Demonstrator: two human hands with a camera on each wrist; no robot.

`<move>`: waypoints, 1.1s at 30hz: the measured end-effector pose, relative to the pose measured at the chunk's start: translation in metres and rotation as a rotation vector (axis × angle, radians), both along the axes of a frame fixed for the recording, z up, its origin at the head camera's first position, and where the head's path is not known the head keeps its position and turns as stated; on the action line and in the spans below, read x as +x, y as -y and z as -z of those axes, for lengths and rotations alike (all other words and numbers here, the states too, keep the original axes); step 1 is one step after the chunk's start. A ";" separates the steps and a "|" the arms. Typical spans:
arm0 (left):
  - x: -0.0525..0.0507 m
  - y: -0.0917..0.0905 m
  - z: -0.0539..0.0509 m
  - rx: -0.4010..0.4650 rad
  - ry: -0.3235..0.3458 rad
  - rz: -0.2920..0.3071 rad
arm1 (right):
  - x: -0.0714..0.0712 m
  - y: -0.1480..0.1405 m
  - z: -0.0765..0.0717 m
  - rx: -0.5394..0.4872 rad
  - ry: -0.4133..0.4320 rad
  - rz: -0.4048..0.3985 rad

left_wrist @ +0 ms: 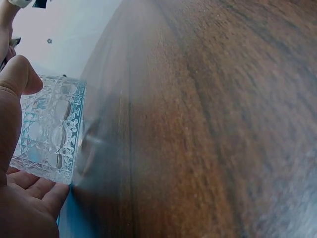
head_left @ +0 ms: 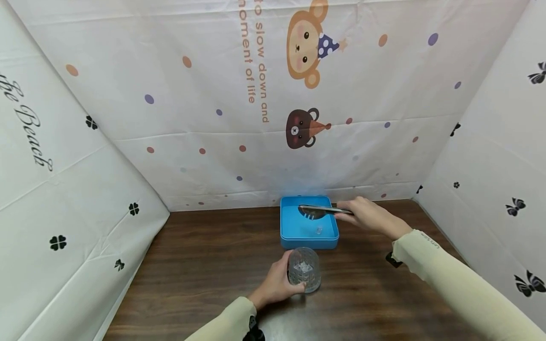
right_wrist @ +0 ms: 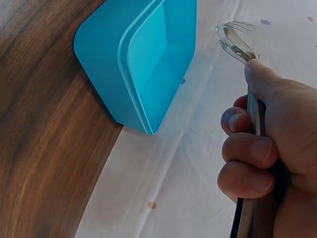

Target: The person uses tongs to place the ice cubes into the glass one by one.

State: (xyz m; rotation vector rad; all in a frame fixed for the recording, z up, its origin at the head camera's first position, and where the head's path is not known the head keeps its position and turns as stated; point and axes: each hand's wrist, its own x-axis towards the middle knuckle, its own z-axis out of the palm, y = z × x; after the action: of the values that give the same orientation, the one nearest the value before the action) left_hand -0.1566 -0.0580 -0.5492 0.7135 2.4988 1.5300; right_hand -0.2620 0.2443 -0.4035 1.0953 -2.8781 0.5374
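My left hand [head_left: 278,280] grips a clear textured glass [head_left: 313,272], thumb on the near side and fingers on the far side. The glass stands on the table with clear pieces inside; its patterned wall [left_wrist: 52,131] shows in the left wrist view. My right hand [head_left: 366,215] holds metal serving tongs [head_left: 314,210] by their handles, over an open blue box [head_left: 294,242]. One end of the tongs has fork tines [right_wrist: 240,26]. Something clear and shiny shows around their tips, but its outline is hard to make out. A small clear cube [head_left: 319,230] lies in the box.
The box stands at the back of a dark wooden table [head_left: 204,265], close to a white printed cloth [head_left: 213,166] hanging behind. More white cloth walls in the left [head_left: 77,203] and right [head_left: 486,184] sides.
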 end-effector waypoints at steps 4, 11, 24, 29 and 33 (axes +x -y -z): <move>0.000 0.000 0.000 -0.003 -0.001 0.000 | 0.001 0.000 -0.001 -0.016 -0.001 -0.008; 0.000 0.000 0.000 -0.011 -0.019 -0.003 | 0.005 0.001 -0.005 -0.043 -0.027 -0.033; 0.000 0.000 0.001 -0.010 -0.024 0.006 | 0.036 0.003 -0.016 -0.049 0.004 -0.061; 0.001 0.000 0.000 -0.018 -0.030 0.001 | 0.050 0.005 -0.015 -0.063 -0.026 -0.138; 0.001 0.000 0.000 -0.024 -0.038 0.001 | 0.058 0.008 -0.014 -0.061 -0.031 -0.166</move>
State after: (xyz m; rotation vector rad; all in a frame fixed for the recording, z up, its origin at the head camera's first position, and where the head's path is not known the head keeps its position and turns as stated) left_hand -0.1551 -0.0583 -0.5494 0.7473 2.5395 1.4977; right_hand -0.2037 0.2366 -0.3900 1.3279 -2.7404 0.6033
